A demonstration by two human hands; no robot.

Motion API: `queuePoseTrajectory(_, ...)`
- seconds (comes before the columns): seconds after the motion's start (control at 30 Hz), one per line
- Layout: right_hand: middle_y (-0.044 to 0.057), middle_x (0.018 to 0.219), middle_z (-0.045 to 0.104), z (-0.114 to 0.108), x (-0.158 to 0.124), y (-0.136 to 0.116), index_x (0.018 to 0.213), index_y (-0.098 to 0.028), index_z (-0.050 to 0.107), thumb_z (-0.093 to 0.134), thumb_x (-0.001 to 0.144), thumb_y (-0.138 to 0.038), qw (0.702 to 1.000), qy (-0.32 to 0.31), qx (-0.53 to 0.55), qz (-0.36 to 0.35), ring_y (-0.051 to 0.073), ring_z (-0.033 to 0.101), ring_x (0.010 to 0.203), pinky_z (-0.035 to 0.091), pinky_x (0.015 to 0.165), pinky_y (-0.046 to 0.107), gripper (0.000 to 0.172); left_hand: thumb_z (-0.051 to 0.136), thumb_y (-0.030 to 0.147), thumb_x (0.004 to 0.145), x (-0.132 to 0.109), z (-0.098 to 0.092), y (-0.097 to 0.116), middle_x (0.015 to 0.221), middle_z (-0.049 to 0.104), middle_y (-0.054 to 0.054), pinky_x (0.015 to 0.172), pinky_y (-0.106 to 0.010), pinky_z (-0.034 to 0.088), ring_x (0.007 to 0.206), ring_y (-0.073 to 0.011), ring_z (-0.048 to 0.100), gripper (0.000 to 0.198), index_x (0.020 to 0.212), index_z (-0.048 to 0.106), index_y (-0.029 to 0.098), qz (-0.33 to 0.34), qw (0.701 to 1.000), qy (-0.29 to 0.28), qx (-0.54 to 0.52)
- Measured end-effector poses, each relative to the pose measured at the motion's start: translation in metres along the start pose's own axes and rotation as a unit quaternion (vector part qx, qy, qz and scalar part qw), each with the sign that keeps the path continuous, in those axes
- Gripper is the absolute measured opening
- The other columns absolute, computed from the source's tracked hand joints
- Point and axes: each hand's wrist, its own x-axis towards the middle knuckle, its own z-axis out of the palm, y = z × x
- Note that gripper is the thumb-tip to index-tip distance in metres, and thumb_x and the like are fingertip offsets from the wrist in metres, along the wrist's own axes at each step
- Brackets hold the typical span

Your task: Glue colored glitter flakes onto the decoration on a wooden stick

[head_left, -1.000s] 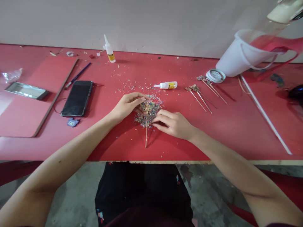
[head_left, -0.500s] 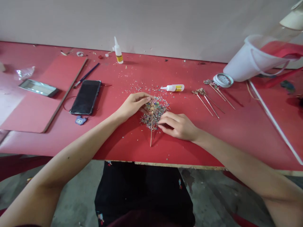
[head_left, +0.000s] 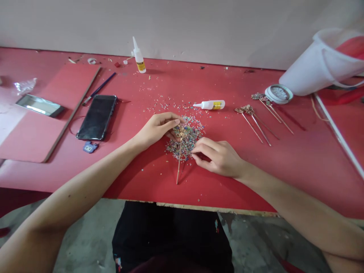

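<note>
My left hand (head_left: 162, 129) is closed on the ornamental head of a gold hairpin (head_left: 179, 163), whose thin stem slants down toward the table's near edge. Beneath the hairpin lies a pile of tiny multicoloured chips (head_left: 187, 142). At the pile's right edge, my right hand (head_left: 217, 155) has thumb and forefinger pinched together; anything between them is too small to make out. A glue bottle (head_left: 213, 105) with a yellow label lies on its side just beyond the pile.
A second glue bottle (head_left: 139, 58) stands upright at the back. To the left are a phone (head_left: 98, 117), a brush (head_left: 99, 88), a board (head_left: 34, 140) and a small tray (head_left: 40, 105). Several finished-looking hairpins (head_left: 257, 125), a round lid (head_left: 278, 93) and a white bucket (head_left: 307, 68) are on the right.
The view has shifted slightly. The hairpin's stem tilts a little more to the left at its lower end. My right hand stays at the pile's edge, still pinched.
</note>
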Motion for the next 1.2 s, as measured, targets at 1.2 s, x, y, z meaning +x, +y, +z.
queuePoseTrajectory(1.2,0.006,0.095,0.063,0.0037,0.0081,-0.0031,0.099,-0.018,0.064,0.051,0.095,-0.025,0.994,0.050,-0.002,0.102,0.014,0.063,0.082,0.046,0.062,0.025,0.016,0.055,0.026,0.092,0.0015,0.0027,-0.0037,0.077,0.062,-0.003,0.059,-0.020,0.056,0.059,-0.0090,0.064,0.017,0.094,0.065,0.013,0.007,1.000,0.021,0.004)
